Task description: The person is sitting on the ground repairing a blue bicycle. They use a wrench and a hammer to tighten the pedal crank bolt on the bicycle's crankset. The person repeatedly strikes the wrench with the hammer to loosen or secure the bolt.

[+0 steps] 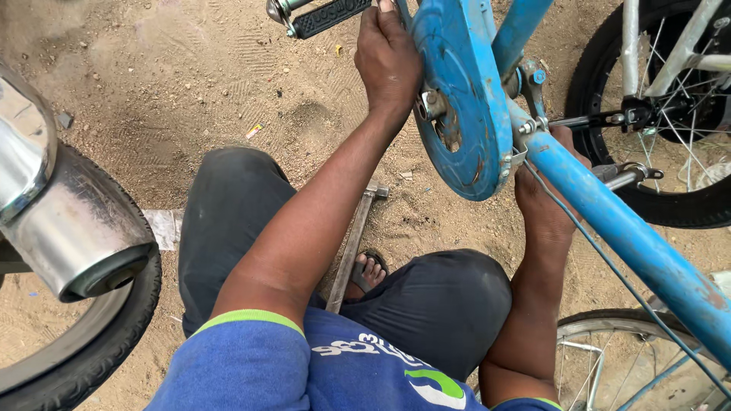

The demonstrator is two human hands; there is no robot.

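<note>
Left hand clamps the blue chain guard's stiff far edge; right hand wraps the rigid, heavy-looking frame tube nearby, grip partly hidden.

A blue bicycle frame slants from the upper middle down to the lower right, its paint scuffed and worn. A round blue chain guard stands edge-on at the crank, chipped and rusty near its centre. A black ribbed pedal juts out to the left at the top. A thin cable runs along the tube.
</note>
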